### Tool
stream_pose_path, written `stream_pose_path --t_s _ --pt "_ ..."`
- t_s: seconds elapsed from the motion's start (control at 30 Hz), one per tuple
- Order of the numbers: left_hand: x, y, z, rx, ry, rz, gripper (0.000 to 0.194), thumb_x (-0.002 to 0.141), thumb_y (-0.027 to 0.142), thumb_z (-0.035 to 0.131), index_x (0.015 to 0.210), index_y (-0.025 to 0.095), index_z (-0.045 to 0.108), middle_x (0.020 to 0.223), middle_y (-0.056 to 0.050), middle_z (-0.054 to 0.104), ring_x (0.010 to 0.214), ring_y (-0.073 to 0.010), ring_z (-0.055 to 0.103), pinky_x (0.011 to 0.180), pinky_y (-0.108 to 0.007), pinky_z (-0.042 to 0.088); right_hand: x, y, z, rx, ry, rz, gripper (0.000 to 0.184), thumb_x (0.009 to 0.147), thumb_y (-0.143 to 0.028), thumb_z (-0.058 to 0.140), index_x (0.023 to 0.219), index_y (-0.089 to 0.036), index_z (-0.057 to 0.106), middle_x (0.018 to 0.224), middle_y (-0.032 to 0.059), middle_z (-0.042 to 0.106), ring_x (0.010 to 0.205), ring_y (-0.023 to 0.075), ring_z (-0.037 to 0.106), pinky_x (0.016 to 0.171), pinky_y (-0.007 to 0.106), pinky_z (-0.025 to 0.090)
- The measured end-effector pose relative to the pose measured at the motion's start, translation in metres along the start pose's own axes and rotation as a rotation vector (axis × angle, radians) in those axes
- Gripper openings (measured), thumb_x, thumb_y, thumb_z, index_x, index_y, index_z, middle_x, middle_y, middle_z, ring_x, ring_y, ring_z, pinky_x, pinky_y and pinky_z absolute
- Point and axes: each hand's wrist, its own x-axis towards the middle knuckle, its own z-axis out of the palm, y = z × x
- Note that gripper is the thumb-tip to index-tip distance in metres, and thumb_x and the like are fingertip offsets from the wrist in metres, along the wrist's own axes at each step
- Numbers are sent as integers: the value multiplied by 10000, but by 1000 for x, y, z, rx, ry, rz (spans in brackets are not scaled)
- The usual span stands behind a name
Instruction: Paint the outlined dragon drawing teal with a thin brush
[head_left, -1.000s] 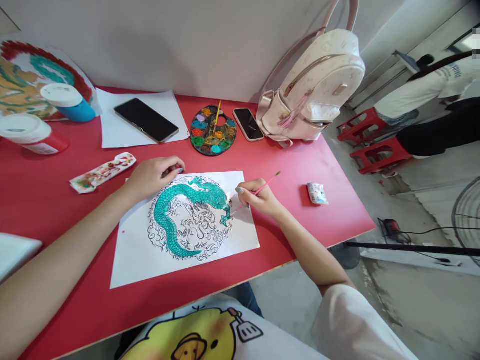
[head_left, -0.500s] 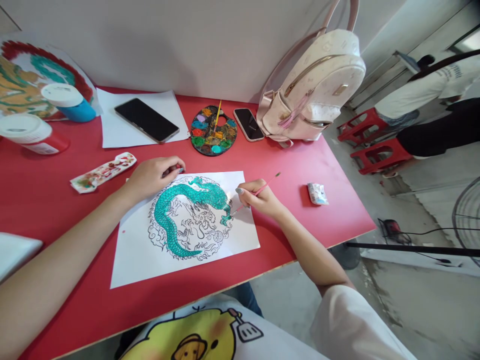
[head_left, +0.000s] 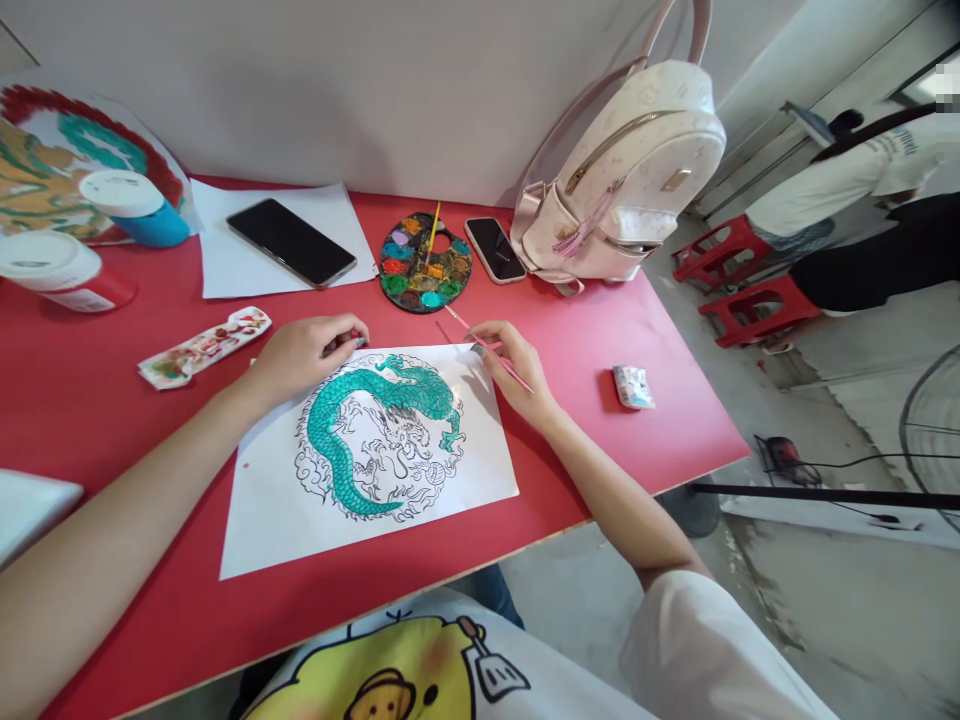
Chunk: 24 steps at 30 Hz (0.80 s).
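Note:
A sheet of white paper [head_left: 262,520] lies on the red table, with a line-drawn dragon [head_left: 330,430] whose body is painted teal. My right hand [head_left: 517,365] pinches a thin pink paintbrush [head_left: 495,354] over the sheet's upper right corner. The brush tip points up and left, toward the round paint palette [head_left: 389,285], just short of it. A yellow-handled brush [head_left: 434,230] lies across the palette's paints. My left hand [head_left: 319,350] rests at the sheet's top edge with fingers curled; whatever may be inside them is hidden.
Behind the sheet are a large phone [head_left: 292,242] on blank paper, a smaller phone [head_left: 495,250] and a pale backpack [head_left: 622,180]. Paint jars [head_left: 67,270] and a stained white strip [head_left: 204,348] lie left. A small packet [head_left: 634,387] sits right. People sit on red stools [head_left: 757,308] beyond.
My right hand has lifted the brush off the dragon's right side and turned it, so its tip now points up toward the palette. My left hand stays in place.

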Motion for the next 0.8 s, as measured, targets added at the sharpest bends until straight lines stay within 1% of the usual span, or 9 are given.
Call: stream_pose_path --t_s 0.07,0.17,0.27,0.37,0.67,0.8 --pt "0 0 0 4 2 -1 294 1016 404 547 1120 259 781 987 -83 845 838 -254 737 768 -346 472 1 6 1 -31 2 -37 247 1168 -438 645 1277 -251 763 1273 107 830 1118 250 765 1005 397 632" --pt "-1 0 1 5 6 0 295 1010 383 543 1129 253 779 1009 -85 857 847 -251 743 772 -342 472 3 13 0 -58 -28 -106 335 1199 -486 585 1373 -266 768 1370 135 821 1227 285 776 1072 443 647" --pt "0 0 1 7 12 7 297 1009 386 536 1127 256 775 1016 -82 865 850 -249 742 769 -340 471 5 18 -2 -84 -83 -147 409 1220 -498 525 1466 -271 761 1466 163 794 1360 320 758 1202 501 618" --pt "0 -1 1 11 6 3 306 1011 390 525 1128 257 774 1032 -86 868 865 -254 746 777 -344 471 7 20 -2 -110 -122 -136 441 1229 -492 488 1492 -281 771 1489 163 776 1412 323 747 1269 513 586" --pt "0 -2 2 12 4 -12 307 1010 383 535 1141 254 781 1056 -91 868 859 -256 744 789 -351 478 6 21 -2 -105 -141 -135 421 1217 -418 501 1501 -264 770 1475 174 769 1394 332 746 1273 528 582" --pt "0 1 0 10 -3 -15 310 1002 396 535 1137 255 776 1033 -89 862 863 -258 746 787 -350 478 6 21 -2 -124 -113 -142 434 1210 -397 487 1526 -258 751 1485 177 757 1378 334 737 1263 553 585"
